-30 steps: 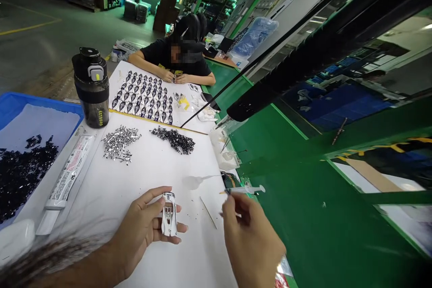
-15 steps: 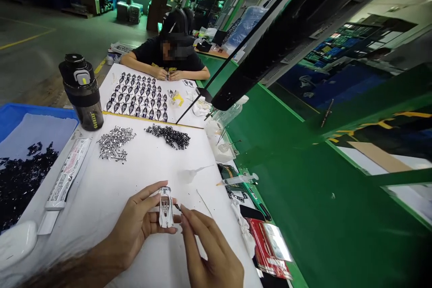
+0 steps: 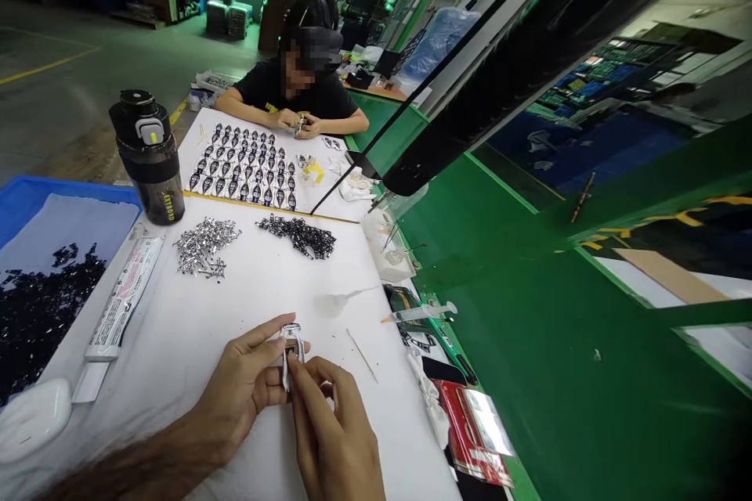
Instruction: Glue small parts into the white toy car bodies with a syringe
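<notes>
My left hand is closed around a small white toy car body, gripping it by its sides above the table. The fingertips of my right hand are pinched together over the middle of the car body and cover much of it. A small black part is in that pinch, mostly hidden by the fingers. Beyond my hands lie a pile of silver parts and a pile of black parts. A thin stick rests on the table to the right of my hands.
At the left stand a dark bottle, a blue tray of black parts and a white tube. A syringe and a red packet lie along the right edge. Across the table a person works behind rows of small parts.
My right hand has moved left from beside the car body onto its middle, carrying the small black part. The person opposite has raised their hands slightly.
</notes>
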Demonstrator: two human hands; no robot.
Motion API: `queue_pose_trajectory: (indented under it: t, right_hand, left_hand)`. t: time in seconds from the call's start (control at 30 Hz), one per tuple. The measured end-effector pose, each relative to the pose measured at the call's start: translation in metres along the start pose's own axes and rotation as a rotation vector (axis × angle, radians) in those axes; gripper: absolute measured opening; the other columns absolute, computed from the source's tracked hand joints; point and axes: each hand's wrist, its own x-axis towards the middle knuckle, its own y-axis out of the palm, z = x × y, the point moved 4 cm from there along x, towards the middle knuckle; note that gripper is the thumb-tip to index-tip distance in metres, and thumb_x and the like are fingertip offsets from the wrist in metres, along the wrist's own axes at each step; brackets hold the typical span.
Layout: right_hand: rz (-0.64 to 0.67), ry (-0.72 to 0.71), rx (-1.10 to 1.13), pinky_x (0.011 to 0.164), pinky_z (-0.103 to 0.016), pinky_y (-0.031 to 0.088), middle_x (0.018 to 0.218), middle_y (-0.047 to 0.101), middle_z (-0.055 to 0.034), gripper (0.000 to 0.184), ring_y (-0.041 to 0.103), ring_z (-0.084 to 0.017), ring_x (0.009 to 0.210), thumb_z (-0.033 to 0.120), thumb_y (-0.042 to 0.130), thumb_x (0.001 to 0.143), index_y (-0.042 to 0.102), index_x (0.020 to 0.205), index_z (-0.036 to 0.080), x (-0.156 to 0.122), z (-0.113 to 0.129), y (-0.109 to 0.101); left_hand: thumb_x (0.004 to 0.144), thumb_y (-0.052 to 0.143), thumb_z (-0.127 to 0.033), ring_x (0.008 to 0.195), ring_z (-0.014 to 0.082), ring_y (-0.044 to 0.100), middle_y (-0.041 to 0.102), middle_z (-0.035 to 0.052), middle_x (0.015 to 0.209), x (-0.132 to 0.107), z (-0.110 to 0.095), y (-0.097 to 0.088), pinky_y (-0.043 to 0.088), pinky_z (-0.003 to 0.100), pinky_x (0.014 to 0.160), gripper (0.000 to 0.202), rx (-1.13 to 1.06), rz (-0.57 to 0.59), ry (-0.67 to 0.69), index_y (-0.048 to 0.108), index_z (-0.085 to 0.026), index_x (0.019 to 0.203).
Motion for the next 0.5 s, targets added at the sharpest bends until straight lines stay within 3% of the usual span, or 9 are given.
queue_pose_trajectory:
  t: [0.13, 0.27, 0.4, 0.5]
  right_hand:
    - [0.017, 0.030, -0.003, 0.069, -0.032, 0.061, 0.111, 0.055, -0.0143, 0.040, 0.062, -0.022, 0.091, 0.016, 0.048, 0.096, 0.061, 0.133, 0.024, -0.002, 0.001, 0.004]
    - [-0.034, 0.066, 0.069, 0.080, -0.038, 0.060, 0.113, 0.053, -0.0142, 0.048, 0.061, -0.023, 0.099, 0.015, 0.048, 0.096, 0.052, 0.143, 0.026, -0.009, 0.002, 0.007]
    - [-0.113, 0.247, 0.205, 0.084, -0.035, 0.060, 0.112, 0.062, -0.0120, 0.041, 0.066, -0.021, 0.101, 0.018, 0.043, 0.099, 0.055, 0.137, 0.025, -0.013, -0.011, -0.006]
    - [-0.021, 0.423, 0.393, 0.074, -0.028, 0.062, 0.096, 0.070, -0.0072, 0.030, 0.071, -0.018, 0.084, 0.027, 0.046, 0.100, 0.059, 0.127, 0.023, -0.008, -0.021, -0.013]
  left_hand:
    - [0.094, 0.057, -0.013, 0.080, 0.0223, 0.075, 0.076, 0.0154, 0.099, 0.000, 0.001, 0.001, 0.059, 0.036, 0.074, 0.041, -0.019, -0.001, 0.009, 0.058, -0.012, 0.134]
    - [0.090, 0.062, -0.016, 0.079, 0.0229, 0.076, 0.075, 0.0146, 0.105, 0.001, 0.002, -0.001, 0.058, 0.038, 0.076, 0.039, -0.023, 0.004, 0.032, 0.059, -0.014, 0.129]
    - [0.081, 0.077, -0.024, 0.091, 0.0251, 0.075, 0.076, 0.0116, 0.104, 0.000, 0.000, 0.002, 0.055, 0.040, 0.087, 0.037, -0.008, 0.060, 0.066, 0.061, -0.017, 0.114]
    - [0.076, 0.082, -0.026, 0.101, 0.0243, 0.072, 0.076, 0.0086, 0.106, -0.002, -0.001, 0.005, 0.052, 0.038, 0.094, 0.036, 0.028, 0.128, 0.143, 0.059, -0.020, 0.104]
